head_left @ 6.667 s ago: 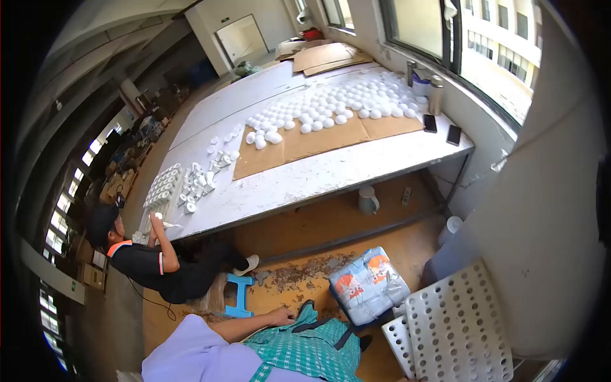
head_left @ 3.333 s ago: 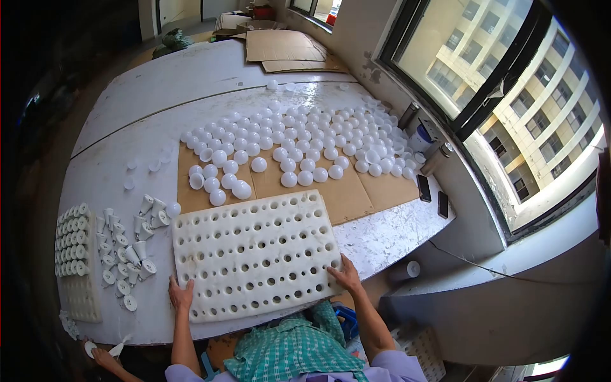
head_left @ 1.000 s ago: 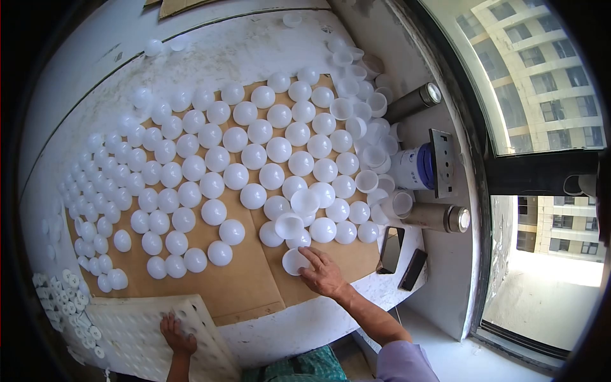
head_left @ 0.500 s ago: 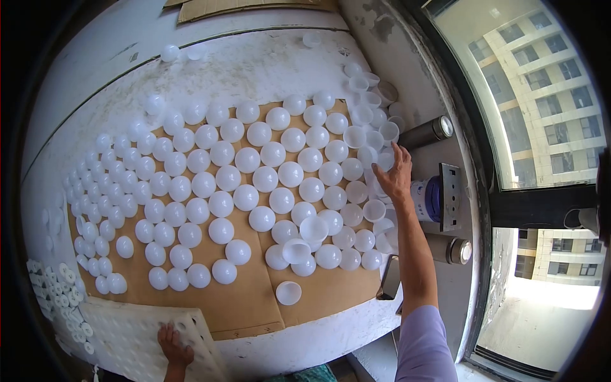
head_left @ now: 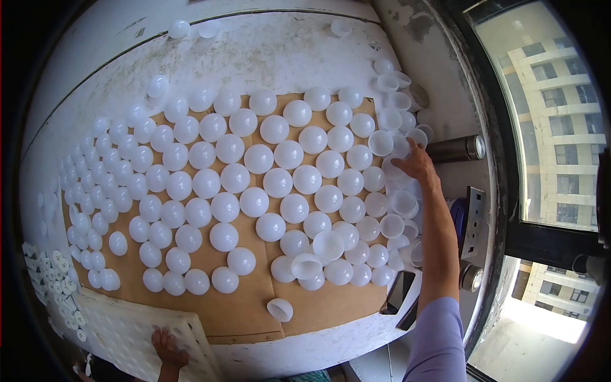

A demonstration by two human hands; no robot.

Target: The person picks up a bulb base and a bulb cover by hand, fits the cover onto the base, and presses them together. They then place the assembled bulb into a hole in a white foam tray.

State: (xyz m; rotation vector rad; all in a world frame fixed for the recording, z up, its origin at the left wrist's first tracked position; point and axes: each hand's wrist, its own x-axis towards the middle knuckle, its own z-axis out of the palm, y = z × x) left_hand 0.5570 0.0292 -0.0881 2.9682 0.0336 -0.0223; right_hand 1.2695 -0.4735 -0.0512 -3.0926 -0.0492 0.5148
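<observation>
Right hand (head_left: 420,164): extended to the far right of the table (head_left: 254,48), fingers stretched onto the cluster of open cups (head_left: 398,102) just beside the upper metal flask (head_left: 458,148); the back of the hand hides whether a cup is pinched. Left hand (head_left: 167,347): flat, fingers spread, resting on the perforated tray (head_left: 121,334) at the near edge, gripping nothing. White domes (head_left: 254,200) fill most of the cardboard sheet (head_left: 318,305) in close rows, many touching. Free room: a bare cardboard strip along the near edge, with one upturned dome (head_left: 280,309) lying alone, and bare tabletop beyond the far rows. The right edge is crowded: a blue-and-white can (head_left: 457,213), a second flask (head_left: 471,277) and two dark phones (head_left: 398,291) stand against the window wall. The can's label is too small to read.
</observation>
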